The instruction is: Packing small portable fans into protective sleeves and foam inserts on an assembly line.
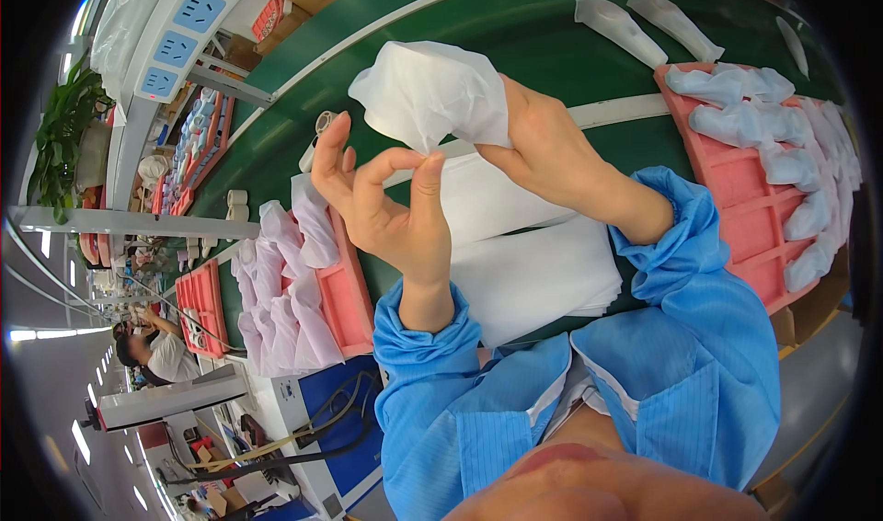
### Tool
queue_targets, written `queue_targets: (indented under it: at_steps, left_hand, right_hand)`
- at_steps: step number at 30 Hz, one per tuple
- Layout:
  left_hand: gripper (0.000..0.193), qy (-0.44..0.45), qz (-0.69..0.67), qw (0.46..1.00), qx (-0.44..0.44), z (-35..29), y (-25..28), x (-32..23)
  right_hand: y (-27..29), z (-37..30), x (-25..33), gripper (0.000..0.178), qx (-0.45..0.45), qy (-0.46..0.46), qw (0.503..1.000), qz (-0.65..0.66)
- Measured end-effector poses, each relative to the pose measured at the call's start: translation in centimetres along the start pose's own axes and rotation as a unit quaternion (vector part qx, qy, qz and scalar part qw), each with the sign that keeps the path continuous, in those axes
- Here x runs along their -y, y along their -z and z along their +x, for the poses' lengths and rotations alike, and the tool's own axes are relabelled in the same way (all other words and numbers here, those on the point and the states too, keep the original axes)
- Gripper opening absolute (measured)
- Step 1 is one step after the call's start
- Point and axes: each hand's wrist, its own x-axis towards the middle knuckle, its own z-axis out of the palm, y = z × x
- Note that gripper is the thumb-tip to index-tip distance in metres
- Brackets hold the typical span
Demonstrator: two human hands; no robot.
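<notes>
While the right hand (543,144) clamps a crumpled white pouch (432,89) up over the green belt (552,52), the left hand (391,204) pinches its lower tip between thumb and index, other fingers spread. Pouch: thin, translucent, bunched, wrapped round something hidden. Flat white sheets (524,263) stacked on the belt below the hands. Pink tray (736,181) at right holds wrapped white pieces along its far side; pink tray (345,300) at left holds more wrapped pieces. Two loose wrapped pieces (644,20) farther up the belt. Blue-and-white socket strip (179,38) upper left.
</notes>
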Motion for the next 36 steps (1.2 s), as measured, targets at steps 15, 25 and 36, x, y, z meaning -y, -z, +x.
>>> queue_targets:
  at_steps: [15,25,36]
  left_hand:
    - [0.031,0.295,0.013,0.955,0.031,2.8,0.5,13.9]
    - [0.123,0.348,0.364,0.850,0.155,1.1,5.6,37.1]
    - [0.102,0.348,-0.125,0.859,0.354,2.0,-5.6,14.3]
  right_hand:
    - [2.4,2.8,-11.4,0.041,0.093,-0.145,0.975,-0.141]
    - [1.3,0.8,-24.2,0.050,-0.080,-0.259,0.851,-0.450]
    - [-1.8,2.2,-11.7,0.073,-0.025,-0.024,0.992,-0.123]
